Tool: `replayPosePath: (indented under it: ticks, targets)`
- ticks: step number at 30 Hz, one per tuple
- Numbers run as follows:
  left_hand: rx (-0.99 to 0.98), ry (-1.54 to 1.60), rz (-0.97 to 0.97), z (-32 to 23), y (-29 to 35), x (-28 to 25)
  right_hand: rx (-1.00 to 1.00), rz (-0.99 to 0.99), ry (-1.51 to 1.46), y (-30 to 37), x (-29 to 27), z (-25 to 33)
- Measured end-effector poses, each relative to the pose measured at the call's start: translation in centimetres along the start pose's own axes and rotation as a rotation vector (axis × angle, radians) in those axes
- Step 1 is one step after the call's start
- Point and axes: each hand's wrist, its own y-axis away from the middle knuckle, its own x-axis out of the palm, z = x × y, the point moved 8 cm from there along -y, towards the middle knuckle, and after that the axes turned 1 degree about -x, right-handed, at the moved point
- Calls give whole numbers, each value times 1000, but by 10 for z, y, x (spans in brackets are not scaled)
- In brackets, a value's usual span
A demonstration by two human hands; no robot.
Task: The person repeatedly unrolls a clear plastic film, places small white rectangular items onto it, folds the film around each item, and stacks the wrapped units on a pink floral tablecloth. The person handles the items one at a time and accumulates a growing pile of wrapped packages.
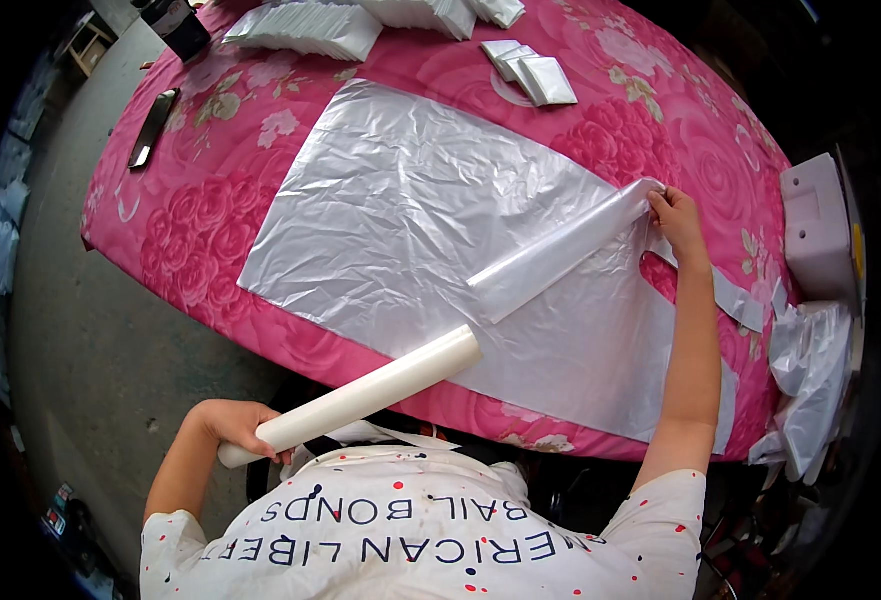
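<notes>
My left hand [237, 426] is closed round the lower end of a cream-white roll [373, 386], which slants up to the right over the table's near edge. At the right, my right hand [677, 220] pinches the far end of a long flattened band of translucent plastic film [561, 252]. The band lies slantwise on a wide, wrinkled silvery-white plastic sheet [401, 180] spread over the table. Its lower left end comes close to the roll's upper end, with a small gap between them. The sheet's right part has handle-like strips [736, 300] with a gap showing the cloth.
A pink floral tablecloth [201, 240] covers the table. Along the far side are stacks of folded plastic packs [311, 35], a few loose packs [533, 75] and a dark container [173, 28]. A phone [154, 128] lies at the left. Right of the table are a white box [817, 225] and hanging plastic bags [811, 350].
</notes>
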Motion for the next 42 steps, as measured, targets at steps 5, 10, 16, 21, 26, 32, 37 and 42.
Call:
replayPosePath:
  ticks: [5, 10, 16, 21, 26, 32, 37, 42]
  targets:
    - [4, -381, -18, -84, -4, -1, -71, 131, -46, 0, 57, 33]
    - [161, -973, -375, -201, -24, -11, -99, 269, -36, 1, 112, 67]
    - [678, -1389, -850, -270, -46, 2, -179, 371, 26, -7, 154, 98]
    - [934, -1483, -586, -246, -80, 45, -191, 445, 128, -11, 173, 105]
    - [813, -1645, -645, -212, -104, 48, -199, 438, 166, -17, 171, 104]
    - [718, -1632, -731, -204, -113, 59, -319, -3, 254, -18, 126, 106]
    - [696, -1542, -790, -193, -111, 72, -393, 321, 228, 85, 146, 161]
    - [659, -1587, -833, -186, -116, 79, -752, 382, 511, 192, 172, 149]
